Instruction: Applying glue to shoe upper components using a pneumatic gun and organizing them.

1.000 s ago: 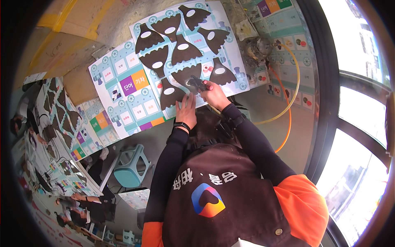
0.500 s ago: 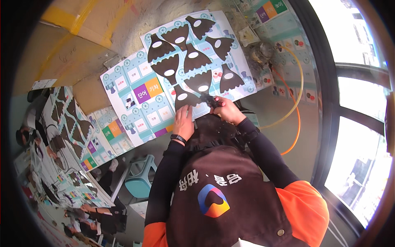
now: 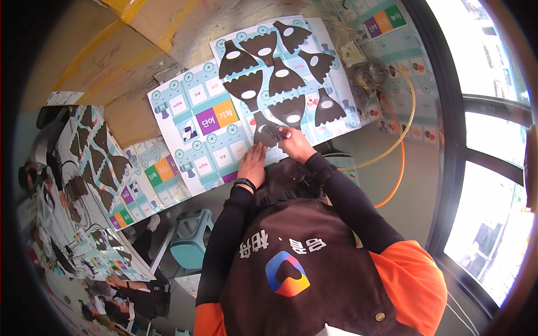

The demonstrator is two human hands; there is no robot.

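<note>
My left hand (image 3: 253, 167) lies with its fingers stretched out at the near edge of the printed sheet (image 3: 193, 162), fingertips at the border of a dark fan-shaped piece with a scalloped edge (image 3: 262, 126). In my right hand (image 3: 298, 145) is a small dark hand tool with red parts (image 3: 282, 132); its kind cannot be made out. The tool is over the right side of that same piece. Several like dark pieces, each with a white oval, lie spread over a second printed sheet (image 3: 350, 112), such as the dark piece (image 3: 286, 78).
Cardboard (image 3: 129, 67) covers the worktop beyond the sheets. A yellow hose (image 3: 412, 106) and an orange hose (image 3: 400, 173) hang at the right, beside a framed window (image 3: 482, 196). A teal stool (image 3: 190, 241) stands at lower left. Other people work at a table (image 3: 61, 224) farther left.
My right hand and its tool have shifted left across the sheet, onto the nearest dark piece. My left hand stays at the near edge. The whole view has shifted slightly.
</note>
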